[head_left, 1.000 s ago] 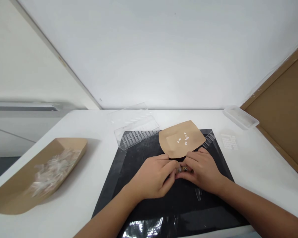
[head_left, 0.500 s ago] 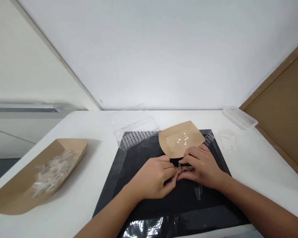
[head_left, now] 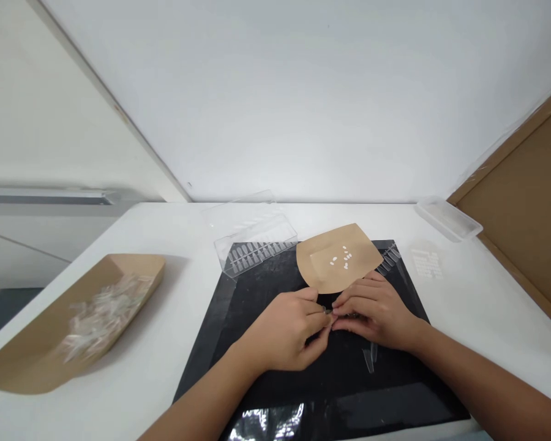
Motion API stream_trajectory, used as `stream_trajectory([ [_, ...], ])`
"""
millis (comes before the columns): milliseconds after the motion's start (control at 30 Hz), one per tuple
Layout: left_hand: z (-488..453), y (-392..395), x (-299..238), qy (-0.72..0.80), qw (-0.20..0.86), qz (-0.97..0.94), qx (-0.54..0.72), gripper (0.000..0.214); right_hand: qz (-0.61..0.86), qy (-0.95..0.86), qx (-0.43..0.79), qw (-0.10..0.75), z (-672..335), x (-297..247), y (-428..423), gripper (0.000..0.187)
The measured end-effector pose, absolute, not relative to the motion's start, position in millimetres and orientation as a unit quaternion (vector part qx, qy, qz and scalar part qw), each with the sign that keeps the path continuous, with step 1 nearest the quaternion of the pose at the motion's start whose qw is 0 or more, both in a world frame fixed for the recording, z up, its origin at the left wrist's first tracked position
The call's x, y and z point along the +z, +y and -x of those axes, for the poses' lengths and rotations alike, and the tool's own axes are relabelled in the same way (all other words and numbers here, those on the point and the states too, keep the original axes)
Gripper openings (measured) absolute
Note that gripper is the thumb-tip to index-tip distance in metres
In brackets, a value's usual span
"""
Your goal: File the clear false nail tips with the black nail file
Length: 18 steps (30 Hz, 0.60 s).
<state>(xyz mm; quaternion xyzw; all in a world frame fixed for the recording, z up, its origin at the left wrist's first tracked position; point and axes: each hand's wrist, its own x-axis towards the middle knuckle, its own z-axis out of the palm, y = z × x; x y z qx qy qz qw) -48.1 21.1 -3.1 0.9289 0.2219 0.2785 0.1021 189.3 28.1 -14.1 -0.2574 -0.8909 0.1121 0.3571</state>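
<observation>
Over the black mat, my left hand and my right hand meet, fingertips pinched together. A small item is between them, mostly covered by the fingers; a narrow strip with dark spots partly shows under my right hand, its kind unclear. Just below my right hand lie clear false nail tips. Beyond the hands a brown paper piece carries several small white oval pieces. Behind my right hand, a strip of clear nail tips rests at the mat's corner.
To the left stands a brown paper tray with a heap of clear nail tips. An opened clear plastic case holding rows of nail tips overlaps the mat's back left. A clear tray and a pale lettered sheet lie right, near cardboard.
My right hand's fingers have closed further over the spotted strip, which shows less now. The left hand keeps nearly the same place, and the whole view has shifted slightly.
</observation>
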Motion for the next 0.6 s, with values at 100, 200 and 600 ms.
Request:
stream_trajectory([
  [100,47.7,20.7,-3.5,0.223,0.105,-0.927,0.282,0.028,0.27,-0.888,0.115,0.353,-188.0,-14.7,26.0,0.017],
  [200,47.3,20.2,-3.5,0.224,0.11,-0.926,0.282,0.029,0.279,-0.886,0.126,0.348,-187.4,-14.9,24.7,0.019],
  [600,45.0,18.7,-2.4,0.235,0.112,-0.925,0.276,0.025,0.297,-0.9,0.149,0.283,-187.0,-6.9,27.9,0.032],
])
